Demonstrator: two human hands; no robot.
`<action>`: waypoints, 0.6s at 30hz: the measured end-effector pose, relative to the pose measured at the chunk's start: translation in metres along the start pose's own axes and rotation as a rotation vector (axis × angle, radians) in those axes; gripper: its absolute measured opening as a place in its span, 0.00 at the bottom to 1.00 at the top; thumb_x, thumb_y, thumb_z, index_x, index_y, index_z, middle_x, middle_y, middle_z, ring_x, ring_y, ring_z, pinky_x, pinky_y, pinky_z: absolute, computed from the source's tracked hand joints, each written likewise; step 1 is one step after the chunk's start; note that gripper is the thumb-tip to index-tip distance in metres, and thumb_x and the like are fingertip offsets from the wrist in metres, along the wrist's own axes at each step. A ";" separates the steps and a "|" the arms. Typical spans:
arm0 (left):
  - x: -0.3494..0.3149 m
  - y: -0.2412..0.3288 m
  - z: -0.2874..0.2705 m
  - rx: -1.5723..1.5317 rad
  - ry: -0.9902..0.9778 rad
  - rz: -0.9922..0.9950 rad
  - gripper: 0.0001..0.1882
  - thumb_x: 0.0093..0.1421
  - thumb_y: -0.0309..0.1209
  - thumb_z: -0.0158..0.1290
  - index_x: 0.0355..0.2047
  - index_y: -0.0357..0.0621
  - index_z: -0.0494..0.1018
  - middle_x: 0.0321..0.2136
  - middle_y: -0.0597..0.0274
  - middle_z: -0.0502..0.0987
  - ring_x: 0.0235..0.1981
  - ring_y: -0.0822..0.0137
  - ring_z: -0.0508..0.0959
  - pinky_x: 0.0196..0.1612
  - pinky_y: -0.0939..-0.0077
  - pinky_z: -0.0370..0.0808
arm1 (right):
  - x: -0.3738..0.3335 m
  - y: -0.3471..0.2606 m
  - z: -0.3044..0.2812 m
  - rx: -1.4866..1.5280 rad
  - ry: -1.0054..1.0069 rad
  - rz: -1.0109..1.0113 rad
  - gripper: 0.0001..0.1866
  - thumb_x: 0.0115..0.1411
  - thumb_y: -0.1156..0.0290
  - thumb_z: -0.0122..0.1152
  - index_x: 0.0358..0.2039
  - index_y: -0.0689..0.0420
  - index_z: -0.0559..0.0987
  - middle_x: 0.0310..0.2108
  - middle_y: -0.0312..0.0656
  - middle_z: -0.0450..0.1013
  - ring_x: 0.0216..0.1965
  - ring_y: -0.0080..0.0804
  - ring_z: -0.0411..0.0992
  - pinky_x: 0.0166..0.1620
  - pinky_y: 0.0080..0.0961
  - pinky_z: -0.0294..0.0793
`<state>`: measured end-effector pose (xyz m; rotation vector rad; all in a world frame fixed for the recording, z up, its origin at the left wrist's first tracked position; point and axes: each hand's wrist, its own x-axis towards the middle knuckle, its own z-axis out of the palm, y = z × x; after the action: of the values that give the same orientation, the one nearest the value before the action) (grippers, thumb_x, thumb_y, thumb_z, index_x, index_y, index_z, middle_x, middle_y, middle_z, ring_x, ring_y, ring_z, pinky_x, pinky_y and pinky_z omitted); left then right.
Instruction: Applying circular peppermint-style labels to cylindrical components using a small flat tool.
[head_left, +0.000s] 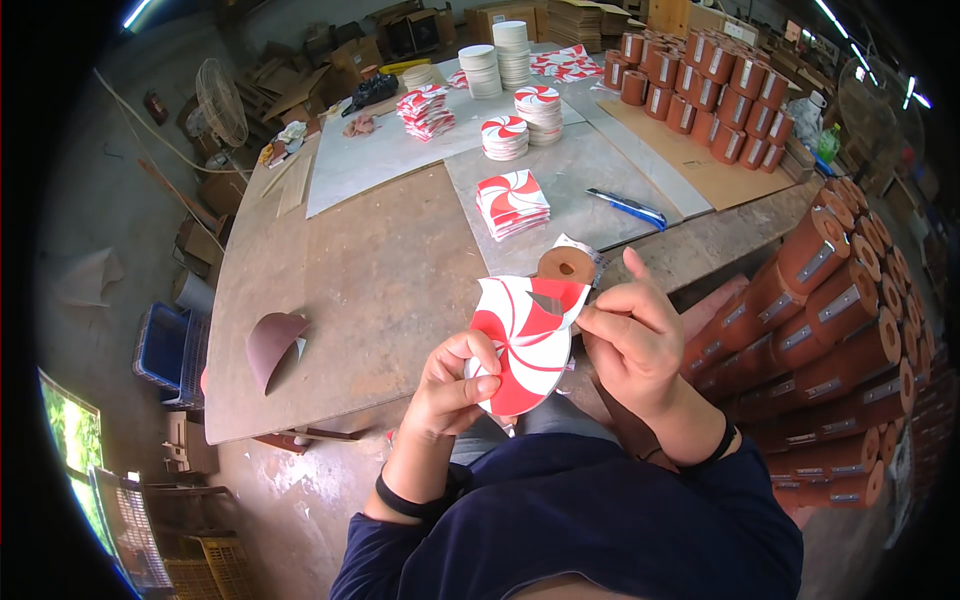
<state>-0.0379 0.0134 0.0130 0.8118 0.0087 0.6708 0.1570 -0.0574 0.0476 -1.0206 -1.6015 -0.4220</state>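
Observation:
My left hand (455, 385) grips a round disc (525, 360) faced with a red-and-white swirl, thumb on the front. At its upper right, a loose strip of the swirl-printed paper (568, 300) stands away from the disc, leaving a gap. Fingertips of my right hand (635, 340) pinch the end of that strip, with one finger raised. Just behind the disc is a brown round piece (552, 260) with a central hole. Farther in lie a stack of square swirl-printed sheets (513, 203) and a blue utility knife (630, 208).
Swirl-topped disc stacks (504, 140), plain white disc stacks (480, 75) and another printed pile (427, 112) stand on the table (350, 270). Brown cylinders (735, 75) are piled at the far right; more (830, 320) rise beside me. A curved brown piece (275, 345) lies left.

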 end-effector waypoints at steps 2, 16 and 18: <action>0.000 0.001 -0.003 0.038 -0.008 0.007 0.07 0.51 0.18 0.54 0.30 0.37 0.68 0.27 0.55 0.73 0.22 0.66 0.76 0.26 0.77 0.74 | -0.001 0.000 0.000 0.047 0.002 0.030 0.15 0.37 0.90 0.58 0.26 0.58 0.78 0.23 0.35 0.68 0.23 0.27 0.67 0.58 0.46 0.60; -0.002 0.006 -0.008 0.258 -0.137 0.001 0.54 0.40 0.14 0.59 0.64 0.42 0.39 0.61 0.56 0.53 0.61 0.65 0.57 0.60 0.74 0.53 | -0.011 0.006 0.000 0.279 0.162 0.372 0.10 0.47 0.85 0.61 0.31 0.60 0.75 0.26 0.34 0.70 0.27 0.24 0.69 0.46 0.28 0.69; 0.006 0.013 -0.003 0.239 -0.099 -0.002 0.56 0.40 0.13 0.58 0.65 0.42 0.37 0.61 0.54 0.52 0.61 0.64 0.56 0.60 0.74 0.52 | -0.014 0.013 -0.004 0.681 0.221 0.731 0.07 0.54 0.80 0.61 0.34 0.60 0.74 0.29 0.31 0.71 0.30 0.14 0.67 0.36 0.14 0.68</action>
<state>-0.0412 0.0251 0.0210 1.0738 0.0002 0.6345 0.1698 -0.0584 0.0325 -0.8980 -0.9570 0.4700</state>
